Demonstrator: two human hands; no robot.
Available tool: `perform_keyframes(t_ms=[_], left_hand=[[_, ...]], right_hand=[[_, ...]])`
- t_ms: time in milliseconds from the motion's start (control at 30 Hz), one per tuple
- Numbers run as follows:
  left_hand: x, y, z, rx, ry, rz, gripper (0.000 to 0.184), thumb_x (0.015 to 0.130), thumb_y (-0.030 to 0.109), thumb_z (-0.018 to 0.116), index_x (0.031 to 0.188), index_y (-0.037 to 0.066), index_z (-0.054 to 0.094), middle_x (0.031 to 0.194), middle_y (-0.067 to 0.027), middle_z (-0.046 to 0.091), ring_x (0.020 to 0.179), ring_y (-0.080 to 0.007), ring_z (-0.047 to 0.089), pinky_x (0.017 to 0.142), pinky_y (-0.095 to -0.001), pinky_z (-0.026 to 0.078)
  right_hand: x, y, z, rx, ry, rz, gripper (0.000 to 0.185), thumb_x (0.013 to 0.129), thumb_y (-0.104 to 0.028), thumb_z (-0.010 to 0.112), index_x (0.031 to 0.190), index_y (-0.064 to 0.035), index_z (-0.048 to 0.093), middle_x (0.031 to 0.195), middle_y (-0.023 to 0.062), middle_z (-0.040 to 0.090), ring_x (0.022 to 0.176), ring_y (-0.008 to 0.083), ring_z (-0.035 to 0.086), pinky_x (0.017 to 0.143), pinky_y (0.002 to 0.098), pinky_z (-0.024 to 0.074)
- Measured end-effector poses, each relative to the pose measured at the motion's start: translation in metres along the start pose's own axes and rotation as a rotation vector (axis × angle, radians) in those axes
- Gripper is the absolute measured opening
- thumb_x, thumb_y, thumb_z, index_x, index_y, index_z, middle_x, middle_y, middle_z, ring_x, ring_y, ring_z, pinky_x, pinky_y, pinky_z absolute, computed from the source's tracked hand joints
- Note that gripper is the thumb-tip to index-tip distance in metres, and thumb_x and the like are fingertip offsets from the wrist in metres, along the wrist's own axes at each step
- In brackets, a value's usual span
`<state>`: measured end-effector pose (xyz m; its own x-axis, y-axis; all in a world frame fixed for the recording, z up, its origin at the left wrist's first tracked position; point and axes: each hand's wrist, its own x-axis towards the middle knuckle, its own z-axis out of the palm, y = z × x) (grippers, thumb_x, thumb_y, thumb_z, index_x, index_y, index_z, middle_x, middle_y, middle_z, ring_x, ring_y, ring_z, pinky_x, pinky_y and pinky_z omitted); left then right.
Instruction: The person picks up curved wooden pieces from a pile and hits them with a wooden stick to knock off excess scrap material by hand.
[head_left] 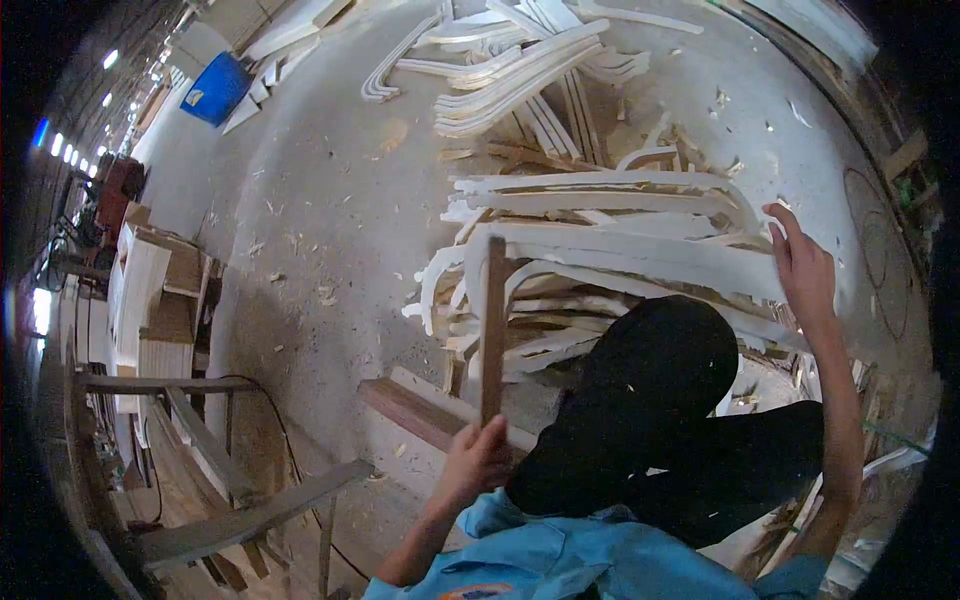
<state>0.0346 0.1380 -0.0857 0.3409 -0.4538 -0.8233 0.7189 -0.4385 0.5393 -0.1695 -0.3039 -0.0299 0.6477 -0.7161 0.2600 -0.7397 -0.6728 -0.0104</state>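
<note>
Largest is the concrete floor (pixel 330 210), strewn with shavings, giving room to move left of the pile of white curved boards (pixel 600 202). Near the far left edge lies a blue barrel (pixel 216 90), its contents hidden. On the pile, a long white board (pixel 640 252) reaches the right hand (pixel 806 270); whether those outstretched fingers grip its end, I cannot tell. The left hand (pixel 478 455) has its fingers clenched around a brown wooden stick (pixel 493 330) crossing the board's left end.
</note>
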Motion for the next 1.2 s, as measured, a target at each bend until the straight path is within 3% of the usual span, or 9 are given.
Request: perform_keyframes(t_ms=[200,300,333,467,667,733,833,1067,1200], left_hand=[[-0.002,-0.014,-0.024,-0.23,0.181,0.779,0.035,0.101,0.046,0.051,0.084,0.016,0.052,0.06,0.0011,0.046,0.047,-0.0123,0.041,0.041,-0.0291,0.034],[0.049,-0.07,-0.036,0.311,0.201,0.934,0.027,0.101,0.031,0.054,0.093,0.006,0.061,0.078,-0.0061,0.06,0.068,-0.0155,0.054,0.058,-0.0277,0.042],[0.056,-0.072,-0.041,0.88,0.144,0.76,0.022,0.101,0.025,0.054,0.098,0.004,0.062,0.08,-0.0076,0.062,0.073,-0.0159,0.056,0.062,-0.0278,0.043],[0.002,-0.05,-0.018,0.446,0.057,0.474,0.018,0.101,0.016,0.05,0.098,0.002,0.06,0.071,-0.0042,0.059,0.06,-0.0123,0.054,0.054,-0.026,0.042],[0.029,-0.068,-0.051,-0.348,-0.113,1.002,0.023,0.102,0.02,0.054,0.087,0.003,0.055,0.062,-0.0051,0.052,0.052,-0.0177,0.049,0.051,-0.033,0.042],[0.052,-0.078,-0.047,0.903,0.153,0.989,0.02,0.098,0.018,0.06,0.09,0.001,0.056,0.063,-0.0091,0.052,0.055,-0.0272,0.052,0.055,-0.0391,0.044],[0.03,-0.05,-0.03,0.95,0.073,0.656,0.013,0.094,0.013,0.06,0.094,0.0,0.058,0.066,-0.0115,0.055,0.06,-0.0318,0.056,0.059,-0.0414,0.045],[0.001,-0.028,-0.024,0.046,0.134,1.02,0.035,0.097,0.029,0.057,0.071,0.006,0.05,0.058,-0.0026,0.048,0.048,-0.0159,0.045,0.05,-0.0318,0.039],[0.04,-0.054,-0.014,0.69,-0.024,0.453,0.02,0.099,0.016,0.055,0.091,0.002,0.065,0.073,-0.0021,0.058,0.063,-0.01,0.051,0.062,-0.0283,0.044]], right_hand=[[-0.003,-0.003,-0.008,0.036,0.033,-0.001,0.033,0.102,-0.032,0.052,0.135,-0.0303,0.05,0.069,0.0108,0.066,0.065,0.0304,0.068,0.062,0.0446,0.0535],[-0.004,-0.005,-0.009,0.047,0.045,-0.009,0.033,0.102,-0.031,0.053,0.134,-0.0302,0.049,0.069,0.0116,0.066,0.065,0.031,0.068,0.061,0.0451,0.0535],[-0.003,-0.005,-0.009,0.076,0.063,-0.016,0.033,0.102,-0.031,0.053,0.134,-0.0303,0.049,0.069,0.0119,0.066,0.065,0.0314,0.068,0.061,0.0455,0.0534],[-0.001,-0.001,-0.008,0.005,-0.009,0.018,0.034,0.102,-0.031,0.053,0.135,-0.0303,0.048,0.069,0.013,0.066,0.065,0.0325,0.068,0.06,0.0471,0.0533],[-0.002,-0.007,-0.011,-0.005,0.019,-0.003,0.034,0.102,-0.03,0.052,0.135,-0.0299,0.047,0.069,0.0147,0.065,0.067,0.036,0.067,0.059,0.0482,0.053],[0.0,-0.012,-0.015,0.007,0.019,-0.004,0.033,0.102,-0.03,0.052,0.135,-0.0301,0.047,0.069,0.0149,0.065,0.067,0.0364,0.067,0.059,0.048,0.053],[-0.002,-0.018,-0.023,-0.003,0.037,-0.005,0.033,0.101,-0.03,0.053,0.134,-0.0303,0.048,0.069,0.015,0.064,0.067,0.0369,0.067,0.06,0.0479,0.053],[-0.001,-0.016,-0.03,-0.001,0.002,0.022,0.031,0.101,-0.03,0.053,0.132,-0.0277,0.049,0.069,0.0158,0.065,0.067,0.037,0.067,0.06,0.0481,0.0534],[-0.003,-0.012,-0.022,0.038,0.063,-0.018,0.029,0.101,-0.032,0.052,0.129,-0.0265,0.05,0.068,0.0167,0.065,0.067,0.0372,0.068,0.06,0.0482,0.0535]])
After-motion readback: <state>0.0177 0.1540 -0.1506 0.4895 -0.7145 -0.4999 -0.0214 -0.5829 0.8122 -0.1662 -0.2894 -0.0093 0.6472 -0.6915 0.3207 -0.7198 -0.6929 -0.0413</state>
